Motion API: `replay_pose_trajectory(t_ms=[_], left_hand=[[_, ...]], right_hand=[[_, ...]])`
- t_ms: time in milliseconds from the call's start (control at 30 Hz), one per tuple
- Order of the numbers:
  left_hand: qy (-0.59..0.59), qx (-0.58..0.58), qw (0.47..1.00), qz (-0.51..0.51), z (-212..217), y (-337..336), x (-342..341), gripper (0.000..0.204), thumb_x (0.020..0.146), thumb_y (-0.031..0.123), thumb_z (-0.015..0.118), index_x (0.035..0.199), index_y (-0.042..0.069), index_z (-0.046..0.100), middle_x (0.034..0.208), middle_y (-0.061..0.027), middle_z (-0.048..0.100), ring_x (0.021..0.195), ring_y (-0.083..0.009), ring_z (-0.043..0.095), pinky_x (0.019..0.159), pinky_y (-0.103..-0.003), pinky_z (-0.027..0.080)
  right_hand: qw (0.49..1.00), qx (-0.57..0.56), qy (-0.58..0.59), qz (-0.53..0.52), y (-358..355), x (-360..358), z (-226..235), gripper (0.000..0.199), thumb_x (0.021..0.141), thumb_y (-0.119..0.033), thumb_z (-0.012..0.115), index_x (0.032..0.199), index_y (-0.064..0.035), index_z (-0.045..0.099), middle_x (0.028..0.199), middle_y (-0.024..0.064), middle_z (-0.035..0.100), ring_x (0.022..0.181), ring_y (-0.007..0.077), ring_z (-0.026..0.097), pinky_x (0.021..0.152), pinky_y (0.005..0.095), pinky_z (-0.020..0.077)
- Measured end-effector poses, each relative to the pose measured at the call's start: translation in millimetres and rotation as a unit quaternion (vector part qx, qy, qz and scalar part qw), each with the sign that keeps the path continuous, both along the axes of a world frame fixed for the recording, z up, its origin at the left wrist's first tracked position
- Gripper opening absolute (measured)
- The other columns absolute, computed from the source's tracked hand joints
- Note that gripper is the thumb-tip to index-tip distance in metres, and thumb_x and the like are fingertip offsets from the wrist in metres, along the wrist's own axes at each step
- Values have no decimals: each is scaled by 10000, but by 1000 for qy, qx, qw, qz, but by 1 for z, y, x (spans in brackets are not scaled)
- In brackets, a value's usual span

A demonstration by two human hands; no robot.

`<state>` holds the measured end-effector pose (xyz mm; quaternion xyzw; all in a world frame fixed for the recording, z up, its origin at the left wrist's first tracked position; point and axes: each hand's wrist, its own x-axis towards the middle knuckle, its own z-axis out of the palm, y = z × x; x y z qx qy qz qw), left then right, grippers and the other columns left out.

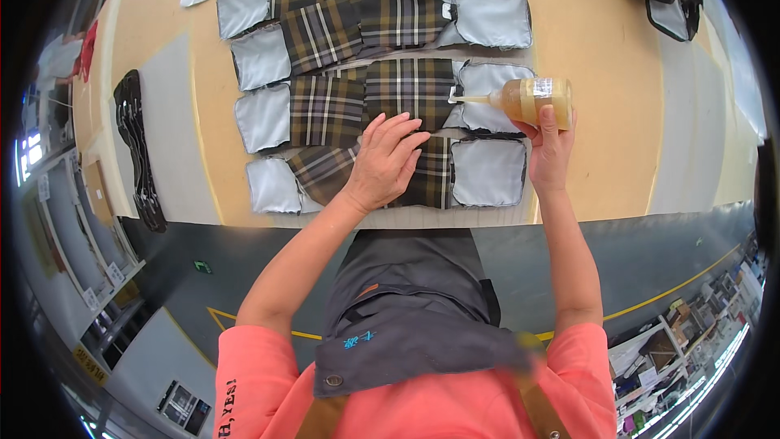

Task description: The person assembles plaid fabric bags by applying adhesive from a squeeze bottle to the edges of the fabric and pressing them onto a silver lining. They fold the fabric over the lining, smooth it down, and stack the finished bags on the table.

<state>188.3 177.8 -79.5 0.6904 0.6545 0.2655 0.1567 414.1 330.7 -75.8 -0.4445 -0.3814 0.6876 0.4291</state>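
Amber, translucent bottle point(528, 105) lies sideways, gripped by the right hand point(552, 150) at two o'clock from the left hand point(385, 162) — probably so its slim nozzle point(478, 99), aimed nine o'clock, reaches the brown-and-black plaid cloth panel point(409, 88), which the loosely spread left fingers seem to steady.

Plaid fabric point(409, 85): black, olive, white lines. Flaps point(488, 173): pale blue. Bottle point(524, 102): amber. Shirt point(406, 406): coral.

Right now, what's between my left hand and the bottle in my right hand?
In the head view, from your left hand across: plaid fabric, then a pale panel, with the thin nozzle of the bottle over it.
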Motion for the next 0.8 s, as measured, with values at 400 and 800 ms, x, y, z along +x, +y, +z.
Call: replay_pose_trajectory(t_ms=[400,800], left_hand=[[7,22,999,-36,-2,-11,11,302,830,110,643,1131,111,622,1241,-41,552,1238,-226,475,1095,-437,309],[34,-17,989,-145,-24,-48,1,365,850,230,644,1198,143,579,1272,-30,548,1267,-223,456,1133,-468,248]], right_hand=[[1000,3,-18,20,-5,-3,7,535,919,-342,650,1270,-35,388,1178,124,527,1053,234,595,837,375,574],[988,-72,124,-57,-88,52,37,580,917,-351,639,1359,-74,385,1317,103,502,1222,268,513,883,404,552]])
